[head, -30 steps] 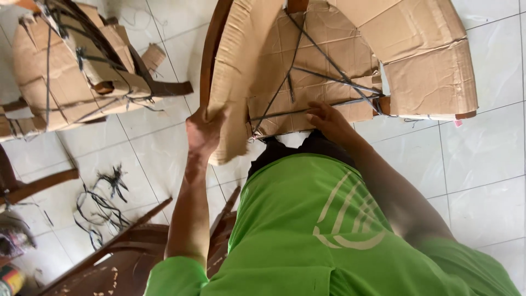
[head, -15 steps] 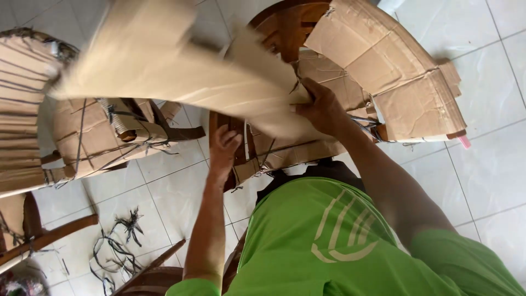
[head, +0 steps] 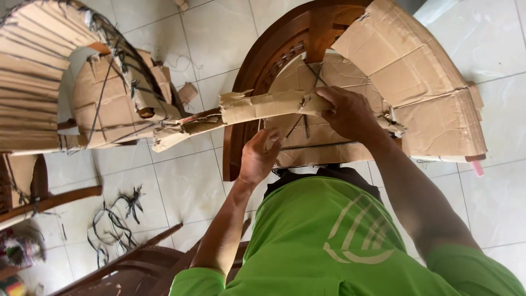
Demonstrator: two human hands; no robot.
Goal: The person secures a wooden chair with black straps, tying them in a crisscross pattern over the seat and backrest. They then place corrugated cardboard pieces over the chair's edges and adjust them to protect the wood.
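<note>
A dark wooden chair frame wrapped in brown cardboard stands in front of me. My right hand grips a long torn strip of cardboard that stretches out to the left, off the frame. Lower down, my left hand presses on the cardboard sheet near the frame's lower edge, fingers curled at its rim. Black straps cross the cardboard behind the strip.
Another cardboard-wrapped chair with black straps stands at the left. Loose black strap pieces lie on the white tiled floor. Bare wooden furniture parts sit at lower left.
The big cardboard sheet that was lifted in front of the view is gone; my right hand now holds a narrow torn strip pulled out to the left. My left hand stays at the cardboard's lower edge.
</note>
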